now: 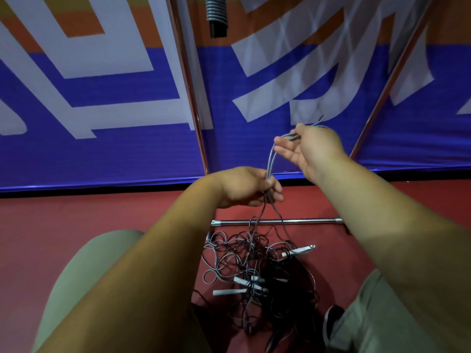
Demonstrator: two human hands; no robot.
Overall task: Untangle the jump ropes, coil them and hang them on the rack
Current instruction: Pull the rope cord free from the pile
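Note:
A tangled heap of jump ropes [257,273] lies on the red floor between my knees, grey and dark cords with several white handles [300,250] sticking out. Two grey strands [270,161] rise from the heap. My left hand [244,187] grips these strands above the pile. My right hand [308,146], higher and to the right, pinches the upper bend of the same strands between thumb and fingers. The rack's chrome base bar [277,221] lies on the floor just behind the heap, and its upright poles [193,103] stand against the banner.
A blue, white and orange banner [102,123] covers the wall behind the rack. A second slanted chrome pole [382,98] stands at the right. A black ribbed handle [216,16] hangs at the top. My knees and a dark shoe [331,324] flank the heap.

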